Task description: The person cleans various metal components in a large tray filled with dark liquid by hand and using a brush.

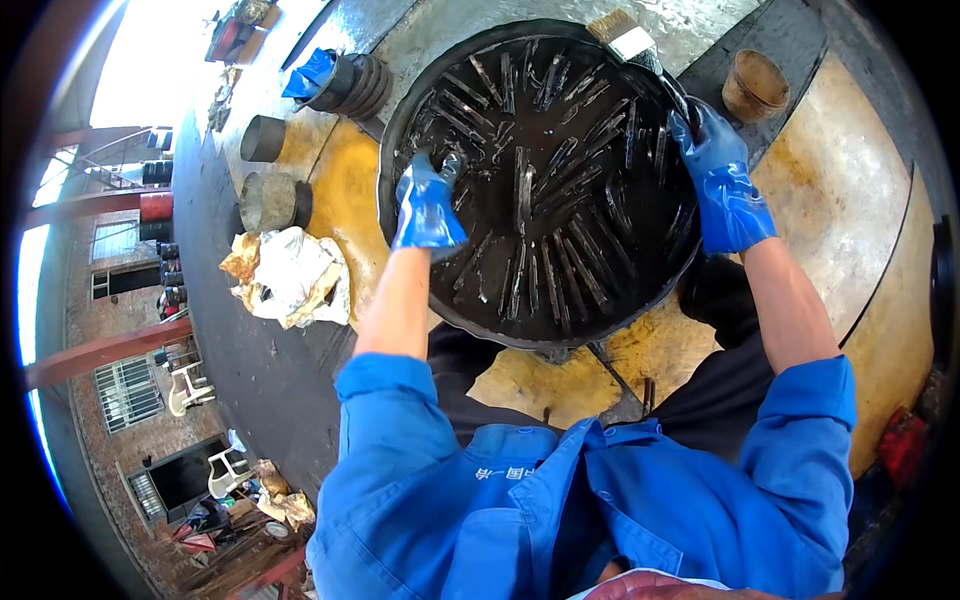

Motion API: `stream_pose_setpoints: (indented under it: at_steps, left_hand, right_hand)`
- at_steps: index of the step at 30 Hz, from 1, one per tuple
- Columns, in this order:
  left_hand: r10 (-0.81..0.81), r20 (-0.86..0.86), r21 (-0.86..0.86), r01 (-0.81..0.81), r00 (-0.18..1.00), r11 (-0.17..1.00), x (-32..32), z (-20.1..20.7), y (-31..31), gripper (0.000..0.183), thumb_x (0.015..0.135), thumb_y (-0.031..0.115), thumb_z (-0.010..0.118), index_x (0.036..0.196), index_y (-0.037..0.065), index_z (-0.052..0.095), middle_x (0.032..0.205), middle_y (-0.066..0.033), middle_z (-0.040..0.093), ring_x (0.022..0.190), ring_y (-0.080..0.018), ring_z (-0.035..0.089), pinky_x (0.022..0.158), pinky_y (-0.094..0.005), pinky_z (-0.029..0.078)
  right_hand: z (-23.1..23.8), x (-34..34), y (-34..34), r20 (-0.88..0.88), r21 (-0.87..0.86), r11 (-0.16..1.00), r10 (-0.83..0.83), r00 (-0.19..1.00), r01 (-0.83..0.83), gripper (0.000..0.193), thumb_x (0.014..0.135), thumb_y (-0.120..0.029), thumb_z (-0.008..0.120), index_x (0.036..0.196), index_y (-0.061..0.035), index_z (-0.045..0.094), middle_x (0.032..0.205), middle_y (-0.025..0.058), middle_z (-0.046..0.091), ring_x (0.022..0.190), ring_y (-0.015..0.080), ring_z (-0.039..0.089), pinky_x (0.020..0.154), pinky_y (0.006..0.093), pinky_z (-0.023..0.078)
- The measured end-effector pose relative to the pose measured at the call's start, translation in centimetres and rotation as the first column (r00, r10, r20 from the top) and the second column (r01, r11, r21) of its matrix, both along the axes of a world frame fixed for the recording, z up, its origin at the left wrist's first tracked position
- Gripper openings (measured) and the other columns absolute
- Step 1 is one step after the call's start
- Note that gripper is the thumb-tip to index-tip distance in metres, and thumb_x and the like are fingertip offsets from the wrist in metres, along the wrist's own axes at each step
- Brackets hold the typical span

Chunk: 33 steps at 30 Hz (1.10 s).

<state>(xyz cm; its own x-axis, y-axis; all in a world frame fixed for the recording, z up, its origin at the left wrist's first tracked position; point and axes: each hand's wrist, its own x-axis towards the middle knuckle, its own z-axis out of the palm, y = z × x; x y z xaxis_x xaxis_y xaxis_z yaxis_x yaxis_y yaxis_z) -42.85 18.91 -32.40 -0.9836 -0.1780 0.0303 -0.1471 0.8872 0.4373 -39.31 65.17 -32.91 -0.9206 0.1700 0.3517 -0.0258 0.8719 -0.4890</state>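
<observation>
A large round black pan-like piece (pixel 560 330) with a scalloped rim lies before me, with many dark, glossy strips or ridges spread in rays across its inside. My right hand (pixel 722 180), in a blue rubber glove, is closed round the dark handle of a paintbrush (pixel 621 36) at the piece's right rim. The brush's pale bristles point away over the far rim. My left hand (pixel 430 203), gloved the same way, is over the left part of the black piece. Its dark-smeared fingertips look apart, with nothing visible between them; whether they touch the surface is unclear.
A brown-stained pot (pixel 756 86) stands at the far right. To the left are a stack of black rings (pixel 362 88) with blue plastic, a dark cylinder (pixel 263 138), a grey bucket (pixel 268 200) and a crumpled white bag (pixel 296 277). Yellow-stained sheets (pixel 560 385) cover the ground.
</observation>
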Motion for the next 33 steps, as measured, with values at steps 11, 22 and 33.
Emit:
stream_pose_setpoints:
  at_steps: [11, 22, 33]
  left_hand:
    - [-0.025, 0.362, 0.000, 0.026, 0.932, 1.000, 6.1, 2.9, 13.9, 0.060, 0.096, 0.059, 0.063, 0.112, 0.002, 0.071, 0.109, -0.0268, 0.073, 0.107, -0.0462, 0.068, 0.093, -0.0516, 0.055]
    - [-0.104, 0.505, 0.124, 0.047, 0.857, 0.991, 2.9, 2.8, 10.7, 0.064, 0.100, 0.053, 0.060, 0.123, -0.005, 0.067, 0.116, -0.0333, 0.069, 0.116, -0.0482, 0.065, 0.097, -0.0513, 0.050]
    - [-0.055, 0.268, -0.092, 0.082, 0.962, 0.992, 5.9, 3.0, 14.5, 0.060, 0.104, 0.053, 0.053, 0.115, -0.003, 0.070, 0.111, -0.0334, 0.069, 0.111, -0.0513, 0.063, 0.090, -0.0511, 0.055]
  right_hand:
    - [0.4, -0.2, 0.0, 0.033, 0.070, 0.998, -0.008, 0.999, 0.005, 0.043, 0.101, -0.050, 0.059, 0.129, -0.0177, 0.067, 0.112, 0.0112, 0.074, 0.102, 0.0329, 0.071, 0.087, 0.0450, 0.058]
    - [-0.2, -0.7, -0.1, -0.005, 0.033, 0.999, -0.030, 1.000, 0.030, 0.043, 0.098, -0.051, 0.063, 0.127, -0.0196, 0.068, 0.108, 0.0113, 0.075, 0.101, 0.0317, 0.073, 0.086, 0.0448, 0.059]
    - [0.6, -0.1, -0.3, 0.086, 0.071, 0.997, -0.024, 0.996, 0.018, 0.041, 0.099, -0.050, 0.061, 0.125, -0.0198, 0.067, 0.110, 0.0140, 0.074, 0.102, 0.0356, 0.072, 0.088, 0.0467, 0.058]
